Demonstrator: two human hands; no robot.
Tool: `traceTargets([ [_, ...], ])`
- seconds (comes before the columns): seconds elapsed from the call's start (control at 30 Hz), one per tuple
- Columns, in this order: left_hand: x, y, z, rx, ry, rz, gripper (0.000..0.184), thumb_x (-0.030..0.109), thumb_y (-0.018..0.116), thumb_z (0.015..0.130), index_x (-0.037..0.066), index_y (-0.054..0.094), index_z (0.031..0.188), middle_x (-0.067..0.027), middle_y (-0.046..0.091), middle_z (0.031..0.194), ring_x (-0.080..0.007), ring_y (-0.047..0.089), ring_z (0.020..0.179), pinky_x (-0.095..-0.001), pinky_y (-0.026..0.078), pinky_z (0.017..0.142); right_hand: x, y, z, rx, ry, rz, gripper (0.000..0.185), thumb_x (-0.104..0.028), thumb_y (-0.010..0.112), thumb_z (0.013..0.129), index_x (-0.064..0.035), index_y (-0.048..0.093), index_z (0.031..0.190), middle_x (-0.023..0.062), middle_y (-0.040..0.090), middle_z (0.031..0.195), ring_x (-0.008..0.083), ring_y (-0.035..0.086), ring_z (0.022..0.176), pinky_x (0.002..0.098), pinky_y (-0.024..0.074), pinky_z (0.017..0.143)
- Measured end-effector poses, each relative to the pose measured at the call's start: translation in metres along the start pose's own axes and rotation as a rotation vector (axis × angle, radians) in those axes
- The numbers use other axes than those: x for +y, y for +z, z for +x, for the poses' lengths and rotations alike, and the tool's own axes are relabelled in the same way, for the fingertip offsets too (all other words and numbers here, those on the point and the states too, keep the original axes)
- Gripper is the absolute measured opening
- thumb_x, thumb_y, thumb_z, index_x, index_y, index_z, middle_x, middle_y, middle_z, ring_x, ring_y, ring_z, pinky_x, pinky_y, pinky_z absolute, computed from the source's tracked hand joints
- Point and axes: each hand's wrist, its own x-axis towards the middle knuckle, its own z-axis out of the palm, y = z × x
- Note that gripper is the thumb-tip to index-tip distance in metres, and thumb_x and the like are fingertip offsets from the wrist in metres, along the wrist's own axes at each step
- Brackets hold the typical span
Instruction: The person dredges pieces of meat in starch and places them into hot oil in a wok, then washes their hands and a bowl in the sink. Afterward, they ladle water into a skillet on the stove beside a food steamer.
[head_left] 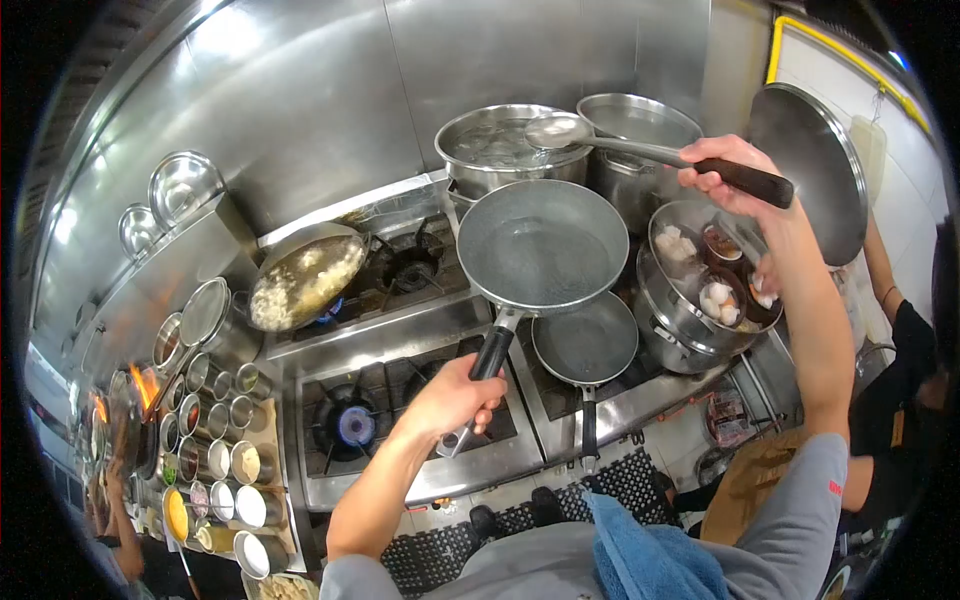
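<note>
My left hand [452, 398] is closed round the black handle of a grey frying pan [540, 245], raised above the stove with a little clear liquid or sheen in it. A second, smaller frying pan [585, 345] sits below and partly behind it. Up to the right, my right hand [725, 170] grips the dark handle of a large metal cooking spoon [560, 130]. The spoon's bowl is over the rim area of a steel stockpot [470, 178] of bubbling water. Whether the spoon holds liquid I cannot tell.
A wok [300, 280] with pale food in oil sits over a flame at left. Another burner [356, 425] burns blue. Steel condiment tubs [257, 507] line the left counter. A co-worker's hand [766, 275] reaches into a steamer pot [690, 340] holding bowls; a large lid [810, 170] is raised beside it.
</note>
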Motion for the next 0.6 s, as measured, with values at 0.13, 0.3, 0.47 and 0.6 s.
traceTargets([
  [0.13, 0.001, -0.005, -0.001, -0.011, -0.003, -0.01, 0.017, 0.001, 0.057, 0.078, 0.004, 0.046, 0.091, 0.0004, 0.045, 0.06, -0.0074, 0.041, 0.044, -0.0245, 0.034, 0.038, 0.006, 0.023, -0.051, 0.163, -0.065, -0.115, 0.013, -0.011, 0.058, 0.083, -0.0011, 0.049, 0.086, 0.0072, 0.056, 0.07, 0.0031, 0.048, 0.046, 0.0138, 0.0383, 0.034],
  [0.3, -0.001, -0.011, -0.004, 0.0, 0.008, 0.02, 0.016, 0.001, 0.057, 0.078, 0.004, 0.047, 0.09, 0.0009, 0.045, 0.06, -0.0077, 0.042, 0.045, -0.0246, 0.033, 0.04, 0.02, 0.03, -0.087, 0.126, -0.042, -0.277, 0.013, -0.013, 0.059, 0.082, -0.0016, 0.052, 0.083, 0.0049, 0.056, 0.069, 0.0041, 0.047, 0.045, 0.0169, 0.0376, 0.035],
  [0.47, -0.008, -0.018, -0.005, -0.007, 0.015, 0.009, 0.015, 0.001, 0.057, 0.078, 0.004, 0.047, 0.09, 0.0008, 0.045, 0.06, -0.0077, 0.042, 0.045, -0.0246, 0.034, 0.04, 0.049, 0.054, -0.118, 0.232, 0.017, -0.368, 0.017, -0.011, 0.056, 0.085, 0.0019, 0.056, 0.095, 0.0033, 0.055, 0.064, 0.0075, 0.048, 0.043, 0.0211, 0.0392, 0.037],
  [0.6, -0.015, -0.025, -0.006, -0.034, 0.046, -0.004, 0.015, 0.001, 0.057, 0.078, 0.004, 0.047, 0.089, 0.0003, 0.045, 0.06, -0.0079, 0.042, 0.044, -0.0251, 0.035, 0.039, 0.089, 0.067, -0.136, 0.243, -0.058, -0.484, 0.037, 0.0, 0.057, 0.079, 0.0055, 0.054, 0.116, 0.0014, 0.056, 0.065, 0.0069, 0.048, 0.042, 0.0207, 0.0385, 0.037],
])
